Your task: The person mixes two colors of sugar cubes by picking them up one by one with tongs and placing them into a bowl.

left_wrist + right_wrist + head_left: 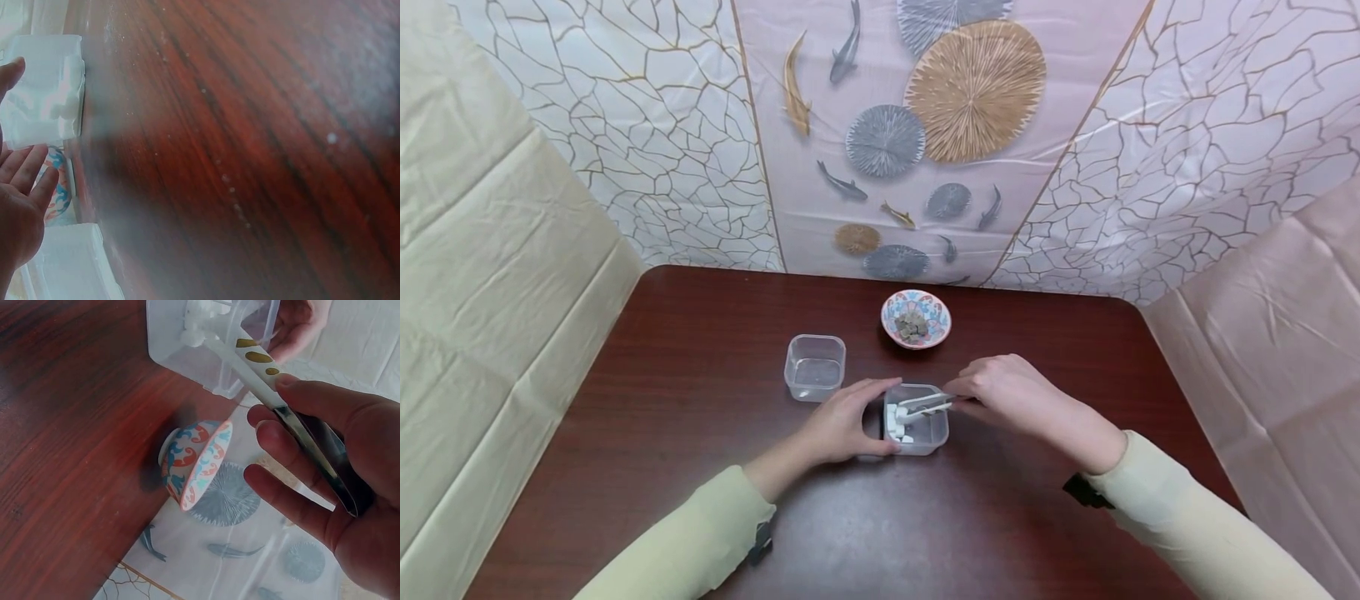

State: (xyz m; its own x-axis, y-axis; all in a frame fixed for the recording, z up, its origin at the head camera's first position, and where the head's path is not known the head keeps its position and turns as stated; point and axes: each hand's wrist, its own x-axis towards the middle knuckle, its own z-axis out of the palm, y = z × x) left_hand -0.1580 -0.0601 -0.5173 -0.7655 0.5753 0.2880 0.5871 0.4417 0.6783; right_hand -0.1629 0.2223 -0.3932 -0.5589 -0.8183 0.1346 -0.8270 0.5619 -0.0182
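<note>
Tongs (259,358) were in the right hand (1000,387), gripped by their dark metal end, with white, gold-spotted arms sticking out past the fingers. We could see the tips dipped into a see-through tub (919,449), right in amongst some white chunks (892,423) bunched along its left side. Honestly, we couldn't tell whether the tips had hold of one. The left hand (841,423) was holding that same tub from the left, thumb at the near corner and a fingertip up by the far one.

Other stuff we spotted: a second tub (815,392), also see-through, sat a bit farther back on the left, near the held one but not touching it. Beyond them was a bowl (936,312) with a red and blue pattern, and we saw grey-brown bits (912,327) heaped inside. Everything stood on a dark reddish table (700,375), and behind it we had a backdrop (973,92) printed with fish and big round discs. Both arms wore pale sleeves (700,529).
</note>
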